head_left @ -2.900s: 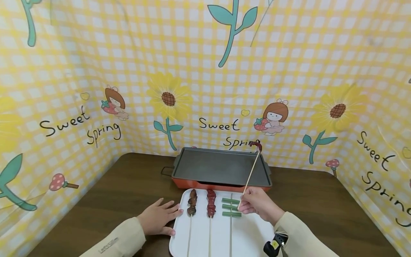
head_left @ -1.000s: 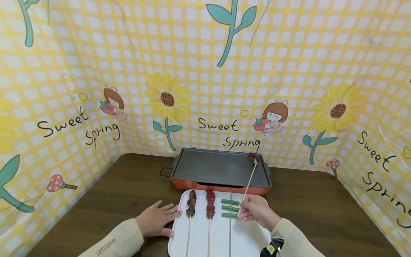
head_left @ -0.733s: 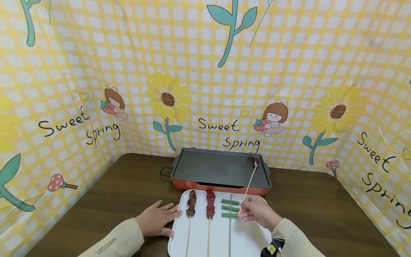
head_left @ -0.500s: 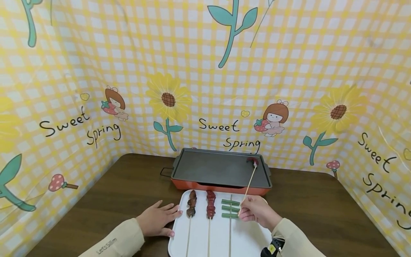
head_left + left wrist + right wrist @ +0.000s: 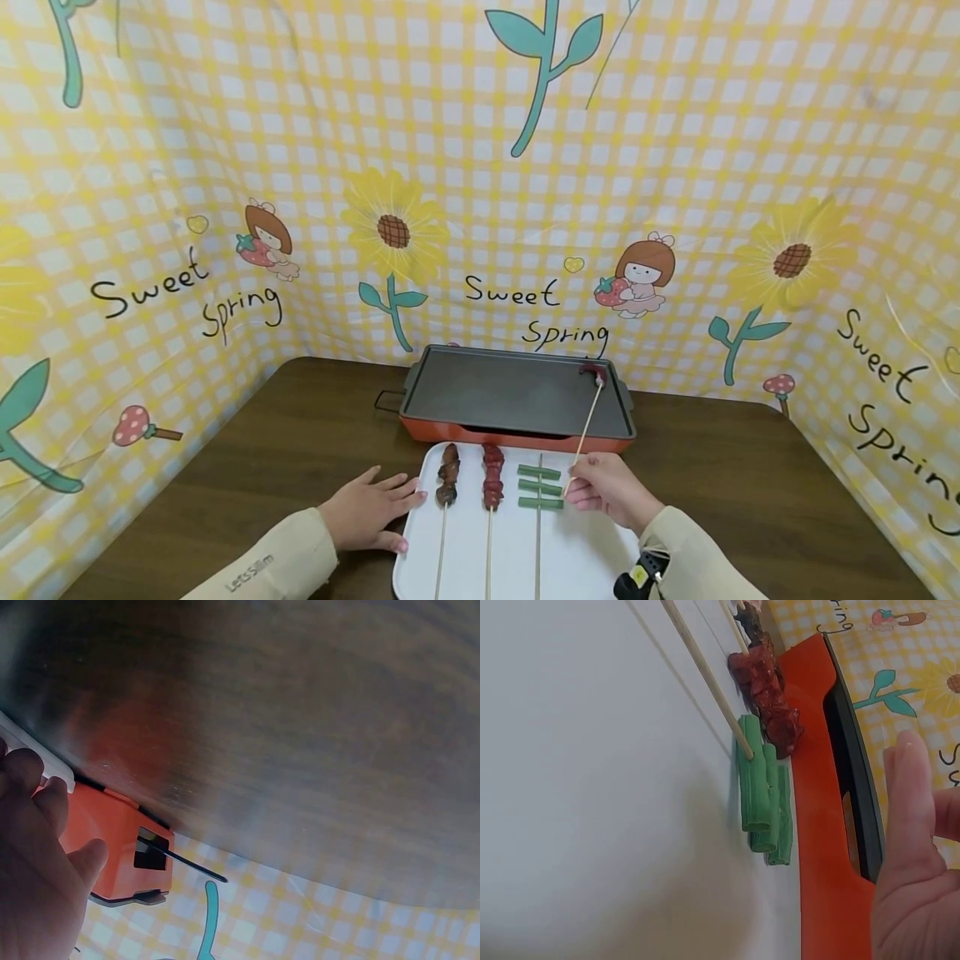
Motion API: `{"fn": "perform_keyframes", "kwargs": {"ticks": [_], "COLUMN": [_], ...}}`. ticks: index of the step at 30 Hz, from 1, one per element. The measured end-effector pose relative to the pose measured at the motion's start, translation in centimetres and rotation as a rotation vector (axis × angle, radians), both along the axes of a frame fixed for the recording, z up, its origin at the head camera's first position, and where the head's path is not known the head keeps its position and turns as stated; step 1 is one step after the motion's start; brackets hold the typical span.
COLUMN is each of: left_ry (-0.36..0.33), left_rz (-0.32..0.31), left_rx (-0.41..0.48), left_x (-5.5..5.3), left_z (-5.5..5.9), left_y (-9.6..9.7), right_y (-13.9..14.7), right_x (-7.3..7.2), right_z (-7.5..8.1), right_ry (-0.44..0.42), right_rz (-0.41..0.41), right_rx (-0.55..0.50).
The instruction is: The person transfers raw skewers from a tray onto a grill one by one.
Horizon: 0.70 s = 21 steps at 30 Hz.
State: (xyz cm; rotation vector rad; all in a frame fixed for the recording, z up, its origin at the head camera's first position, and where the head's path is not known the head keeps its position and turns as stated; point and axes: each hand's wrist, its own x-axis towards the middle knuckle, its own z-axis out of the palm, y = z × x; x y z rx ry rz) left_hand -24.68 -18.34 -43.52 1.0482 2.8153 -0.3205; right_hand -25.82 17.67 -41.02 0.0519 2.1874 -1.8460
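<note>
My right hand (image 5: pixel 611 490) pinches the lower end of a thin wooden skewer (image 5: pixel 587 425). At its far tip a dark red, curled piece of food (image 5: pixel 595 372) overlaps the griddle's (image 5: pixel 517 392) right rear corner. My left hand (image 5: pixel 371 510) lies flat with spread fingers, its fingertips at the left rim of a white tray (image 5: pixel 585 558). On the tray lie a brown meat skewer (image 5: pixel 447 475), a red meat skewer (image 5: pixel 492 479) and a skewer of green pieces (image 5: pixel 540 487), the last just left of my right hand. In the right wrist view the held skewer is hidden.
The griddle's orange base (image 5: pixel 450 432) stands directly behind the tray, with a wire handle (image 5: pixel 387 401) sticking out on its left. A brown wooden table (image 5: pixel 300 433) extends to both sides. Behind it hangs a yellow checked cloth (image 5: pixel 480 208).
Since the earliest frame, the skewer's food end has come down from above the griddle's back edge onto its right rear corner. Lately my right hand has shifted slightly right; my left hand stays put.
</note>
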Motion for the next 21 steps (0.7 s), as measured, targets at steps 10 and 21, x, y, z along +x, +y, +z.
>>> {"fn": "perform_keyframes", "kwargs": {"ticks": [10, 21], "left_ry": [0.008, 0.019], "left_rz": [0.001, -0.014], "left_rx": [-0.003, 0.003], "left_x": [0.1, 0.2], "left_z": [0.0, -0.1], "left_y": [0.0, 0.1], "right_y": [0.0, 1.0], "right_x": [-0.2, 3.7], "right_z": [-0.4, -1.7], "right_ry": [-0.019, -0.051], "right_rz": [-0.144, 0.063], "right_rx": [0.010, 0.069]}}
